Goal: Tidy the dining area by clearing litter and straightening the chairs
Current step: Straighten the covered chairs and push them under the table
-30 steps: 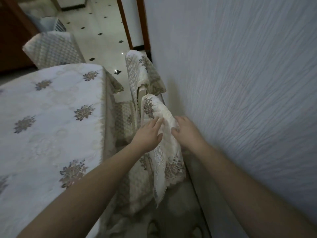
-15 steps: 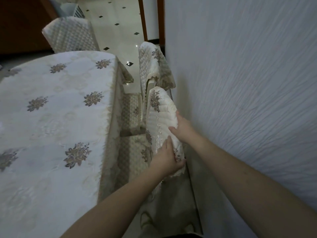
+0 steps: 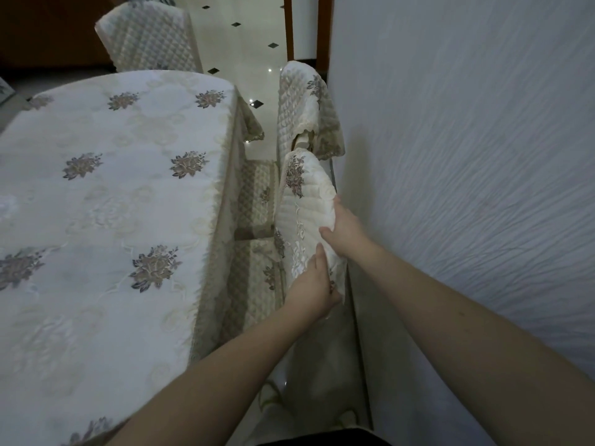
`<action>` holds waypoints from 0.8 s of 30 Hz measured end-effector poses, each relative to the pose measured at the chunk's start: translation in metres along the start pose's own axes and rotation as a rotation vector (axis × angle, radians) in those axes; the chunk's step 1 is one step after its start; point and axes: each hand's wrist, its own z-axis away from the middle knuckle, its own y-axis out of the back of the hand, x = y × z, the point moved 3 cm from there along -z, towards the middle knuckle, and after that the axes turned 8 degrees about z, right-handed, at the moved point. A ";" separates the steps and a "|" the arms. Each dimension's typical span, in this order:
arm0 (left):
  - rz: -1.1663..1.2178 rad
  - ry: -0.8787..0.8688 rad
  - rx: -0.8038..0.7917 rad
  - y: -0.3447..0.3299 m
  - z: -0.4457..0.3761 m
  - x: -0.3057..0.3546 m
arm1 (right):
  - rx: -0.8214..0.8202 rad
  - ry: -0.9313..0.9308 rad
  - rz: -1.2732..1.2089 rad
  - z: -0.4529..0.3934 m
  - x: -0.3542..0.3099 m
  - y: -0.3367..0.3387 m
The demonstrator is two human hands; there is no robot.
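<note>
Table (image 3: 106, 201) with floral cloth sits left of both grips. Left hand (image 3: 314, 284) holds the near chair cover (image 3: 306, 214) at its lower edge, fingers curled round it. Right hand (image 3: 344, 226) just above grips the same cover's wall-side edge. Second covered chair (image 3: 306, 104) beyond.

Your table (image 3: 106, 201) fills the left. To its right, between it and the wall (image 3: 467, 156), two chairs stand in a row with their seats toward the table and their backs just beside the wall. The near chair (image 3: 304, 204) is in front of you; the far chair (image 3: 304, 104) is just behind it. Your right hand (image 3: 346, 228) grips the near chair's back higher up, your left hand (image 3: 314, 289) lower, nearer you. A third chair (image 3: 148, 37) stands behind the table's far end.
</note>
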 end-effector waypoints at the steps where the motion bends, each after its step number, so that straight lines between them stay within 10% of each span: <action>1: -0.002 0.004 -0.002 0.000 0.001 0.000 | 0.004 0.007 -0.001 0.000 0.000 -0.001; 24: -0.003 -0.018 -0.061 0.007 0.013 -0.003 | -0.070 -0.040 0.016 0.010 0.002 -0.002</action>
